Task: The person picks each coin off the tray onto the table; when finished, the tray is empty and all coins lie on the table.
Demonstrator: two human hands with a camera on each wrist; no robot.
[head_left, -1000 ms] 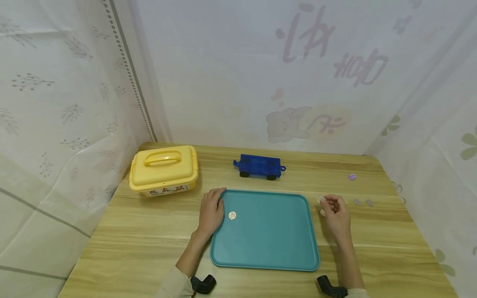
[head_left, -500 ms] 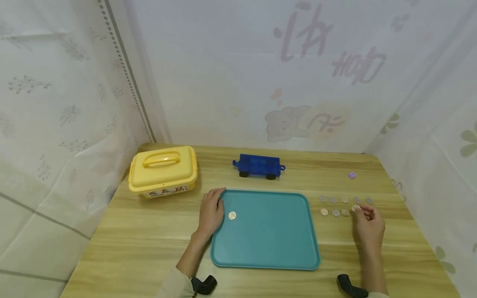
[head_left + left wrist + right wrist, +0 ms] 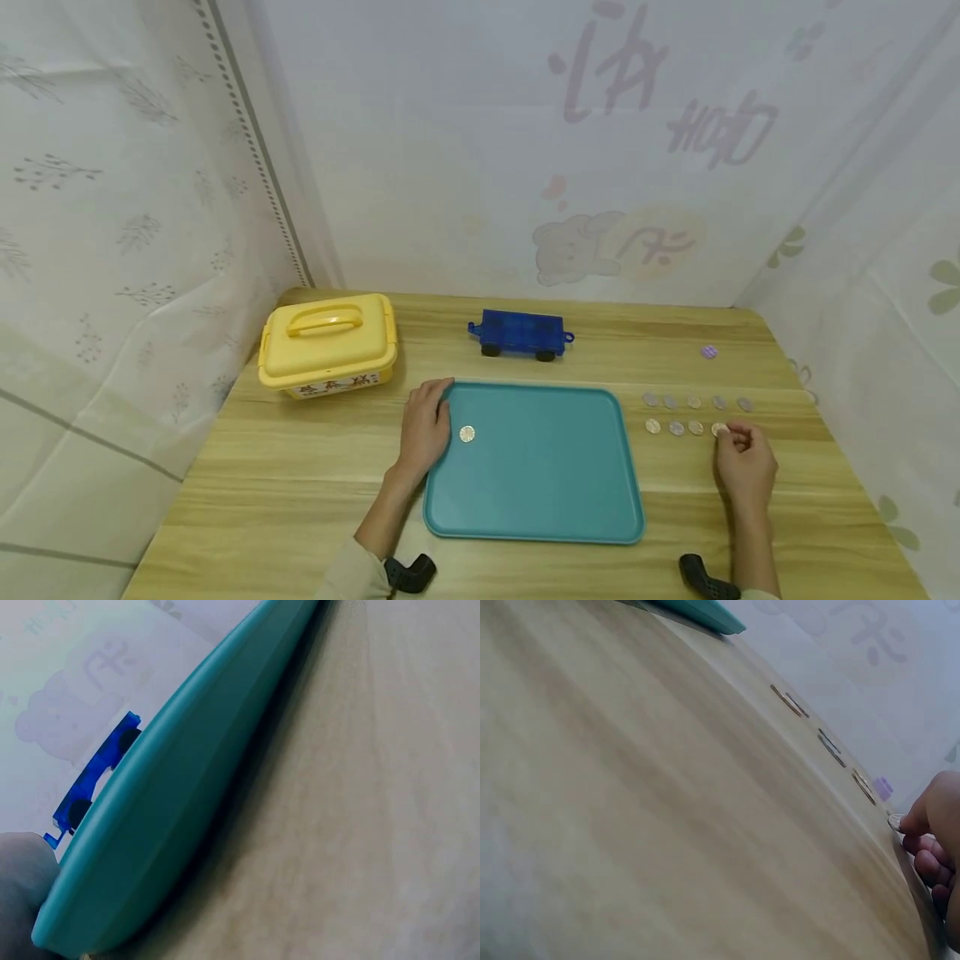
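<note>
My left hand [image 3: 425, 427] holds the teal tray [image 3: 536, 521] at its back left corner, fingers bent at the rim. A gold-toned coin [image 3: 467, 433] lies on the tray near that hand. Right of the tray, my right hand [image 3: 748, 467] pinches a coin [image 3: 895, 822] between thumb and forefinger, low at the right end of the front row. In the right wrist view this coin is tilted. The front row also has a gold-toned coin [image 3: 652, 426] and a silver coin [image 3: 677, 428]. Behind it runs a second row, with a silver coin [image 3: 744, 404] at its end.
A yellow lidded box [image 3: 327, 342] with a handle stands at the back left. Behind the tray is a blue toy wagon [image 3: 521, 333]. A small purple piece [image 3: 708, 352] lies behind the coins. Patterned cloth [image 3: 450, 167] encloses the wooden table's back and sides.
My right hand has moved right from the left end of the coin rows, then slightly lower, bringing its coin down into line with the front row. My left hand and the tray stay put.
</note>
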